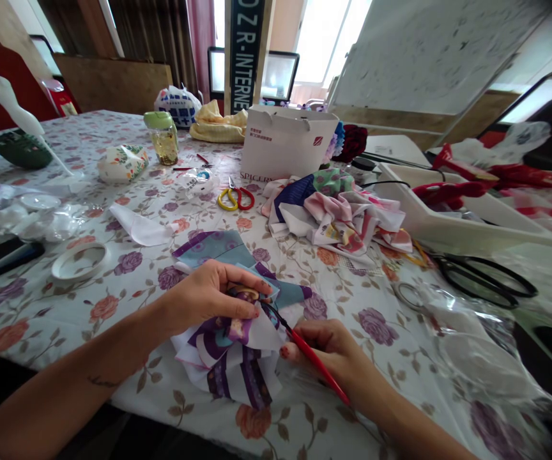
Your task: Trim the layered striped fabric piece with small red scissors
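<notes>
Fabric (237, 332) in purple, blue and white lies bunched close to the near edge of a flower-patterned surface (305, 409), about midway along it. From where I stand, the left hand (218, 291) pins the upper folds, its thumb and index finger slightly parted with cloth gripped between them. The right hand (326, 348) has its fingers closed around a slim red-handled tool (319, 366), whose thin, dark tip reaches into the cloth right by the left fingertips. I judge the work to be partway along: several coloured panels seem already joined into one piece, while the spot at the tool's tip looks unfinished. How much remains I cannot tell, since the folds and the left hand hide it. Farther from the near edge, a white scrap (144, 225) lies toward the left edge, scissors (234, 190) with one yellow and one red handle rest beyond the fabric, and a heap of mixed cloth (333, 211) sits toward the right edge, in front of a white paper bag (283, 140).
</notes>
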Demonstrator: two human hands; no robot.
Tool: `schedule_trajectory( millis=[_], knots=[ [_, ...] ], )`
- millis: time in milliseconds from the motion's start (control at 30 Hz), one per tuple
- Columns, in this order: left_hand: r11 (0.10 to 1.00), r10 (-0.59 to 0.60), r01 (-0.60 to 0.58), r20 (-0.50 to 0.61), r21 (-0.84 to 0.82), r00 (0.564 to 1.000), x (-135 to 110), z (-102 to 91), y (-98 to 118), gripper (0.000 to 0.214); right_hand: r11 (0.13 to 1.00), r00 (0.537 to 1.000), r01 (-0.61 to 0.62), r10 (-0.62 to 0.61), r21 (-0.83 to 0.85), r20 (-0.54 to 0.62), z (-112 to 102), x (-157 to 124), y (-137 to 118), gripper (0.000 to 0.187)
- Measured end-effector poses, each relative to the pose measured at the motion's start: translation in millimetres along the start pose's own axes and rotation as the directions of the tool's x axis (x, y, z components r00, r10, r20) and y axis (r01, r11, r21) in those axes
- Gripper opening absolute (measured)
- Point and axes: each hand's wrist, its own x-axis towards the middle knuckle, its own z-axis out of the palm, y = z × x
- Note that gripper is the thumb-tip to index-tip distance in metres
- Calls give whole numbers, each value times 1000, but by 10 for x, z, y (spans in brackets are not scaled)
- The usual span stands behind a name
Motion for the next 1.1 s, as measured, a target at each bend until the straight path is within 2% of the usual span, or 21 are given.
schedule_trajectory(
  millis=[433, 500, 567, 667, 733, 800, 900, 1000, 1100],
  knots=[
    [1000, 17, -17, 16, -24, 1000, 9, -17, -9, 31, 999, 1000, 6, -6, 35, 6, 10, -22, -42, 61],
    [999, 31, -32, -26, -41, 999, 16, -10, 4, 30, 998, 999, 37, -36, 58, -23, 2, -24, -37, 59],
    [996, 59, -64, -68, -62, 996, 34, -15, 8, 30, 990, 990, 97, -86, 98, -113, -14, -21, -25, 55],
    [986, 107, -119, -106, -113, 989, 74, -46, -14, 31, 972, 943, 214, -180, 97, -279, -49, -8, -5, 42],
    [979, 125, -141, -113, -145, 986, 98, -68, -39, 34, 959, 897, 282, -250, 35, -364, -72, 10, 6, 36],
    [977, 133, -146, -89, -156, 987, 111, -78, -62, 34, 946, 856, 320, -311, -48, -414, -88, 31, 13, 37],
    [981, 143, -145, -24, -131, 989, 118, -66, -85, 31, 923, 829, 360, -383, -136, -407, -89, 59, 24, 38],
    [987, 139, -135, 39, -91, 990, 114, -36, -99, 30, 905, 827, 411, -422, -113, -371, -77, 78, 37, 33],
    [990, 137, -133, 102, -49, 985, 103, -1, -113, 37, 883, 781, 457, -457, -108, -426, -78, 108, 42, 28]
  ],
)
